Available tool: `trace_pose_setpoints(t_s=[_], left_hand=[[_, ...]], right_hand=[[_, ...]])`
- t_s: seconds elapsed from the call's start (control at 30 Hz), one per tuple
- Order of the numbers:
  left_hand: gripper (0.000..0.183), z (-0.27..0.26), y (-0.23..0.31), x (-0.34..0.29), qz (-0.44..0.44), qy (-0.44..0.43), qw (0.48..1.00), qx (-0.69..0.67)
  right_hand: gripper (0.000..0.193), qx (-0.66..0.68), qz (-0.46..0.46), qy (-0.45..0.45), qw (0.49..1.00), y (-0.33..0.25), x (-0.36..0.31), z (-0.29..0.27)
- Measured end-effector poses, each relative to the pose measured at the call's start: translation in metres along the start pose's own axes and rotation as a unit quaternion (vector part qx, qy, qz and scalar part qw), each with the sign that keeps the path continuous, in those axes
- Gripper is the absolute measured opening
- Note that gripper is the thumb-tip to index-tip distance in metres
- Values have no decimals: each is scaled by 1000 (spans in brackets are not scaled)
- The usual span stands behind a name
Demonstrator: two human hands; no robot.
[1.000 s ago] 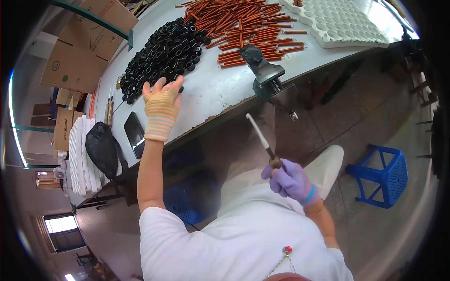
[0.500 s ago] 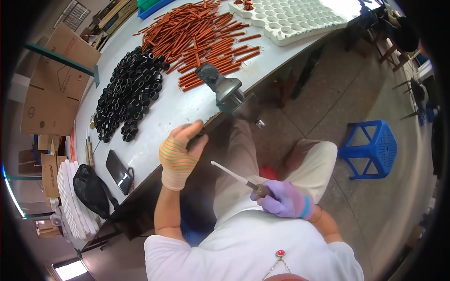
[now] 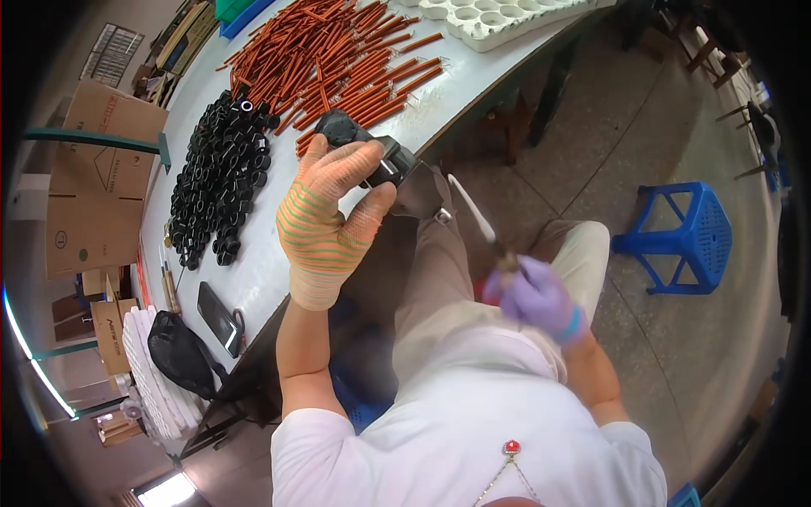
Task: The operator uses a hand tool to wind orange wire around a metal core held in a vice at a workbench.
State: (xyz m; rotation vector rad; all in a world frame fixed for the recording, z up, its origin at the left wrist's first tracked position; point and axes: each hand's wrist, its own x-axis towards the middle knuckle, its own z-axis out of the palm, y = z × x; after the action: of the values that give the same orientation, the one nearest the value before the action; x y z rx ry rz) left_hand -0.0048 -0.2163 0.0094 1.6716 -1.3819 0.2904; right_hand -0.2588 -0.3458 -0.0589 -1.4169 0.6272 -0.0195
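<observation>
My left hand (image 3: 329,211), in a striped knit glove, reaches to the table edge, fingers and thumb closed round a small black piece (image 3: 382,175) against the metal clamp (image 3: 405,165). The fingers partly hide that piece, so its kind is unclear. A black wrapping covers the clamp's upper end. In my right hand (image 3: 536,296), in a purple glove, is a tool with a wooden handle and a long pale rod (image 3: 473,207), curved at its tip. The rod points up and left, just right of the clamp, apart from it. Motion blurs this hand.
Black rings (image 3: 220,177) lie heaped on the white table (image 3: 190,80), beside a pile of orange-brown rods (image 3: 312,51). A white tray with round hollows (image 3: 490,21) is at the back. A phone (image 3: 220,318) and black pouch (image 3: 180,355) lie left; a blue stool (image 3: 688,237) stands right.
My left hand has moved up and right to the clamp. The right hand has raised the curved tool toward it. The view has shifted slightly.
</observation>
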Motion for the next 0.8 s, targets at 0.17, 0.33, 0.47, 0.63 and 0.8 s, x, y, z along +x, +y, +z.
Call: trace_pose_setpoints(t_s=[0.17,0.33,0.47,0.63,0.8], left_hand=[[42,2,1,0,-4,-2,1000,-8],[43,4,-2,1,3,2,1000,-13],[42,6,-2,3,14,18,999,-28],[40,-7,-1,8,15,-48,999,18],[34,-37,-46,44,-199,-7,979,-46]], right_hand=[[23,-71,-43,-89,993,-8,6,-7],[23,-283,-76,-123,948,-7,2,-13],[24,-150,-65,16,986,5,17,-7],[30,-16,21,-52,998,20,28,5],[28,86,-35,-3,996,6,25,-3]])
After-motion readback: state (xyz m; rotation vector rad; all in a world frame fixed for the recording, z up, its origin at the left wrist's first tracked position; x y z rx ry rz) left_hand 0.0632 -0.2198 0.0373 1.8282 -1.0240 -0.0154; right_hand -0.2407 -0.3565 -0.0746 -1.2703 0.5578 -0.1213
